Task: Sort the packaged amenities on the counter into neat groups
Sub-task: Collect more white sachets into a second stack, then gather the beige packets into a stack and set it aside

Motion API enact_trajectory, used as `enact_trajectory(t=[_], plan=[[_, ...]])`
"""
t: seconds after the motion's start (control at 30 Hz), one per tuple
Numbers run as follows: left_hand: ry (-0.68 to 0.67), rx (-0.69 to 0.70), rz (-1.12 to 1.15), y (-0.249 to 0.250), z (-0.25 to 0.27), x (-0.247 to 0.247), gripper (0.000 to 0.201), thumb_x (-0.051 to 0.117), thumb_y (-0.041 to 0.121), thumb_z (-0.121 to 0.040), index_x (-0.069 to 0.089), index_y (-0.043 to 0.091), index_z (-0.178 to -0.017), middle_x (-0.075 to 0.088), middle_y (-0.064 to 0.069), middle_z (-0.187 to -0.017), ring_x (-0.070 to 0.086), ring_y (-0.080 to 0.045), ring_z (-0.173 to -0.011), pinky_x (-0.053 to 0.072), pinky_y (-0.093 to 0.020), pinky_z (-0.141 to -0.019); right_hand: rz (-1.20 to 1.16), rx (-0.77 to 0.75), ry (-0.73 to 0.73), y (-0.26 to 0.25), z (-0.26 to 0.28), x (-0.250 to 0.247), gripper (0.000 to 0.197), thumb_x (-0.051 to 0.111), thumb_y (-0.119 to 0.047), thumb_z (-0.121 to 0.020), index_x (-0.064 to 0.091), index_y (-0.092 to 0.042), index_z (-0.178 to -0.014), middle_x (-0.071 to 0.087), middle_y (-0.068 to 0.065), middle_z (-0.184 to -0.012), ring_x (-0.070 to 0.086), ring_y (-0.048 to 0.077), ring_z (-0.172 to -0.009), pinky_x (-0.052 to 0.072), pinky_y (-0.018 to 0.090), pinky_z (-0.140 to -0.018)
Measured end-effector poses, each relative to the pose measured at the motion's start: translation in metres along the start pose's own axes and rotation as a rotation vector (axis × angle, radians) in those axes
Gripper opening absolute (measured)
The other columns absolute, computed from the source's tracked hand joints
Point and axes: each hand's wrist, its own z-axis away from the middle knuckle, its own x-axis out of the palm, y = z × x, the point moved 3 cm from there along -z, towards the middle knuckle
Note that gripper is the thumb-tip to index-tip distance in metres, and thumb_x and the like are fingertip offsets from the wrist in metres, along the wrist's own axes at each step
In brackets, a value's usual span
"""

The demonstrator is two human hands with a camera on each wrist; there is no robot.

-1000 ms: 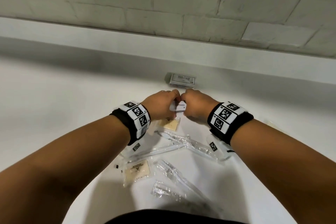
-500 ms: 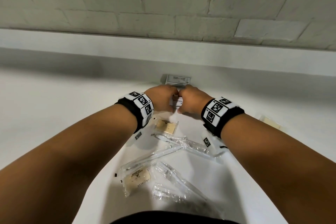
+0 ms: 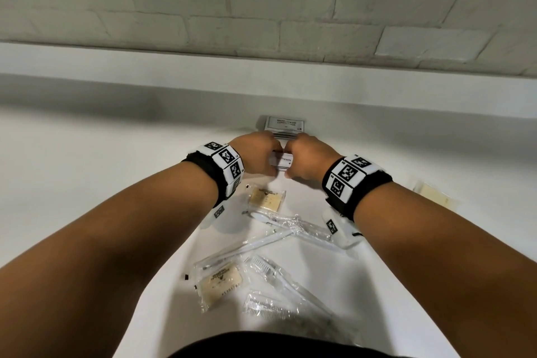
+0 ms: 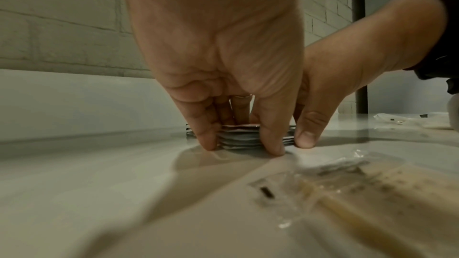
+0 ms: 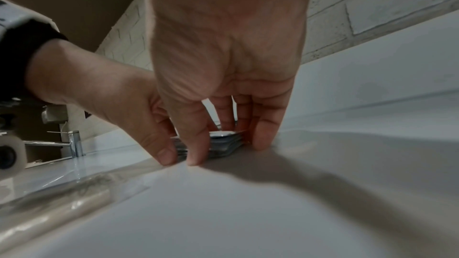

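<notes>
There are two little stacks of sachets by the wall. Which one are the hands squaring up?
The nearer stack, the toothpaste sachets, pinched between the left hand and right hand. The shampoo stack behind it, against the wall, lies untouched.

Both forearms reach forward over the counter [image 3: 87,183], each wrist wrapped in a black band with black-and-white markers. The left hand [image 3: 255,154] and right hand [image 3: 308,158] meet near the counter's back edge, knuckles up and fingers pointing down. Their fingertips [image 4: 273,144] touch the counter, closing from either side on a small stack of sachets [image 4: 238,136].
</notes>
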Motion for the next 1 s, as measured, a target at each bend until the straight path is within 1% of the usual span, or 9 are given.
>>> enact_trajectory(t=[0.13, 0.3, 0.5, 0.57, 0.7, 0.77, 0.83, 0.9, 1.0], plan=[[0.044, 0.014, 0.011, -0.004, 0.004, 0.0, 0.044, 0.072, 0.033, -0.069, 0.065, 0.011, -0.107, 0.064, -0.006, -0.107, 0.056, -0.027, -0.101, 0.043, -0.027, -0.078, -0.024, 0.016, 0.02, 0.003, 0.001, 0.002, 0.054, 0.076, -0.029, -0.068, 0.056, -0.013, -0.117, 0.053, 0.009, -0.119, 0.054, 0.029, -0.11, 0.05, 0.033, -0.084], [0.072, -0.084, 0.115, -0.011, 0.016, -0.001, 0.075, 0.079, 0.036, -0.071, 0.049, 0.012, -0.135, 0.05, -0.007, -0.132, 0.049, -0.023, -0.12, 0.039, -0.026, -0.096, -0.046, 0.034, 0.033, 0.008, 0.006, 0.003, 0.072, 0.078, -0.032, -0.065, 0.048, -0.015, -0.129, 0.051, 0.01, -0.123, 0.051, 0.028, -0.113, 0.051, 0.038, -0.09], [0.461, -0.083, 0.227, -0.014, 0.053, -0.014, 0.026, 0.067, 0.036, -0.082, 0.061, 0.016, -0.098, 0.056, 0.002, -0.095, 0.054, -0.012, -0.079, 0.049, -0.028, -0.071, -0.078, 0.092, 0.03, 0.028, 0.022, 0.003, 0.094, 0.082, -0.035, -0.062, 0.035, -0.016, -0.141, 0.049, 0.012, -0.128, 0.049, 0.03, -0.119, 0.048, 0.041, -0.097], [0.334, -0.09, 0.198, -0.005, 0.063, -0.009, 0.019, 0.064, 0.04, -0.082, 0.061, 0.022, -0.088, 0.055, 0.01, -0.086, 0.057, -0.013, -0.079, 0.045, -0.024, -0.066, -0.065, 0.121, 0.021, 0.035, 0.031, 0.003, 0.094, 0.083, -0.036, -0.064, 0.034, -0.014, -0.141, 0.05, 0.012, -0.129, 0.05, 0.03, -0.119, 0.048, 0.041, -0.097], [-0.043, -0.023, 0.033, 0.02, 0.076, 0.018, 0.028, 0.065, 0.044, -0.08, 0.057, 0.025, -0.099, 0.053, 0.013, -0.099, 0.052, -0.012, -0.099, 0.044, -0.029, -0.084, 0.007, 0.171, -0.01, 0.036, 0.051, 0.005, 0.073, 0.079, -0.03, -0.072, 0.04, -0.009, -0.129, 0.056, 0.013, -0.117, 0.055, 0.031, -0.106, 0.048, 0.036, -0.081], [-0.048, -0.017, -0.018, 0.027, 0.078, 0.026, 0.021, 0.065, 0.033, -0.077, 0.056, 0.024, -0.094, 0.052, 0.01, -0.1, 0.051, -0.016, -0.101, 0.044, -0.03, -0.082, 0.025, 0.182, -0.058, 0.031, 0.067, 0.005, 0.062, 0.074, -0.029, -0.077, 0.041, -0.008, -0.124, 0.058, 0.01, -0.108, 0.055, 0.028, -0.094, 0.045, 0.033, -0.073], [-0.023, -0.103, 0.023, 0.028, 0.083, 0.029, 0.024, 0.066, 0.028, -0.075, 0.057, 0.025, -0.097, 0.057, 0.004, -0.104, 0.055, -0.022, -0.102, 0.048, -0.034, -0.084, 0.018, 0.138, -0.08, 0.02, 0.088, 0.004, 0.058, 0.07, -0.036, -0.08, 0.045, -0.012, -0.126, 0.056, 0.008, -0.115, 0.056, 0.025, -0.1, 0.048, 0.034, -0.08], [-0.038, -0.251, 0.072, 0.026, 0.092, 0.031, 0.045, 0.072, 0.034, -0.076, 0.058, 0.02, -0.116, 0.059, -0.003, -0.111, 0.057, -0.025, -0.103, 0.049, -0.036, -0.087, -0.015, -0.018, -0.046, -0.001, 0.115, 0.002, 0.053, 0.071, -0.046, -0.078, 0.054, -0.021, -0.122, 0.051, 0.004, -0.117, 0.055, 0.022, -0.106, 0.048, 0.036, -0.088], [0.055, -0.307, 0.052, 0.026, 0.104, 0.024, 0.027, 0.064, 0.032, -0.082, 0.062, 0.011, -0.099, 0.059, -0.01, -0.099, 0.059, -0.03, -0.094, 0.044, -0.031, -0.074, -0.06, -0.335, -0.231, -0.046, 0.164, 0.014, 0.06, 0.073, -0.058, -0.069, 0.054, -0.028, -0.118, 0.044, -0.003, -0.111, 0.05, 0.017, -0.099, 0.047, 0.033, -0.082]])
